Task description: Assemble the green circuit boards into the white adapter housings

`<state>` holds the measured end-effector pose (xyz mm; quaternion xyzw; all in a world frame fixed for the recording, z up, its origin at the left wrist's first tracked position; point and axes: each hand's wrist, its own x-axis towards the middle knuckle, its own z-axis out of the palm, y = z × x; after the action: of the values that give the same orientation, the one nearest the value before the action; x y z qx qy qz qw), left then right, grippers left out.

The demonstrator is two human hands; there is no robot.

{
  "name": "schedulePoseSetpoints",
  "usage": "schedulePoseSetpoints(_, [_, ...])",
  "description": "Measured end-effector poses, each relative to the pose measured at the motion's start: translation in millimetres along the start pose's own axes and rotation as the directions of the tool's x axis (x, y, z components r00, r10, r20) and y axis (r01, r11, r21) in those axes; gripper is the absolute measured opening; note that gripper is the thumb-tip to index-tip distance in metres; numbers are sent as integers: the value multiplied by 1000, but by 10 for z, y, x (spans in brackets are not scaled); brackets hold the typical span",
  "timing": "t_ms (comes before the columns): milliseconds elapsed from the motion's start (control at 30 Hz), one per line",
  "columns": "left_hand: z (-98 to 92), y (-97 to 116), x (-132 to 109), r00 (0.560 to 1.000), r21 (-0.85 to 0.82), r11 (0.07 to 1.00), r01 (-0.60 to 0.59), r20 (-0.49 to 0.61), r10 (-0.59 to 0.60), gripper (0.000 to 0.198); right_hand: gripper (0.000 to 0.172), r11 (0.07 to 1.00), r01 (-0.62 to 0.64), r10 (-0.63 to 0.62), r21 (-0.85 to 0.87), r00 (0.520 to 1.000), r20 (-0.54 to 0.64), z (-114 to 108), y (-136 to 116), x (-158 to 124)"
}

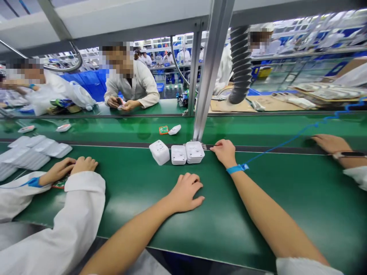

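Observation:
My left hand (187,193) lies palm down on the green worktop (134,214), its fingers bent a little and the thumb apart, with nothing seen in it. My right hand (225,153), with a blue wrist strap (237,168), is at the dark strip along the worktop's back edge. Its fingers are drawn together at the tips; anything between them is too small to make out. Just left of it stand stacks of white plastic covers (195,152), a shorter stack (178,155) and a tilted stack (159,152).
On the green belt (129,130) behind lie an orange-edged circuit board (163,130) and a white shell (174,130). A metal post (210,72) rises behind the stacks. At left, a co-worker's hands (83,165) are near piled white covers (28,152). A blue cord (286,142) runs right.

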<state>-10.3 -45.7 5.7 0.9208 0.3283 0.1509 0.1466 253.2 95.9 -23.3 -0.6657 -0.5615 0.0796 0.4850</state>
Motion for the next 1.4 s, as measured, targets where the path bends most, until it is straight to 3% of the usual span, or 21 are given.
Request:
schedulePoseSetpoints(267, [-3,-11,21,1000,4,1000,-16,9,16,32,20,995,71,-69,-75,997,37,49,108,29])
schedulePoseSetpoints(467, [-6,3,18,999,27,999,-33,17,32,29,13,983,171,-162,-60,978,130,45,82,6])
schedulePoseSetpoints(567, [-14,6,18,999,25,999,-42,18,42,28,19,964,264,-254,-20,942,220,38,5,-38])
schedulePoseSetpoints(667, [-26,11,27,999,21,999,-39,24,39,27,24,921,390,-370,3,872,322,28,-74,-83])
schedulePoseSetpoints(767, [-32,18,31,999,21,999,-37,29,37,27,22,888,459,-420,-22,830,367,20,-106,-105])
schedulePoseSetpoints(933, [-27,20,23,999,27,999,-34,32,33,27,35,904,407,-356,-132,886,297,22,-82,-110])
schedulePoseSetpoints(1033, [-24,15,23,999,24,999,-37,29,36,27,31,880,440,-368,-181,870,329,33,-78,-112])
schedulePoseSetpoints(1167, [-26,15,28,999,22,999,-36,25,36,26,39,873,446,-371,-197,870,325,44,-85,-116])
schedulePoseSetpoints(1400, [-46,31,25,999,17,999,-36,36,36,26,32,861,463,-380,-211,861,339,35,-89,-113])
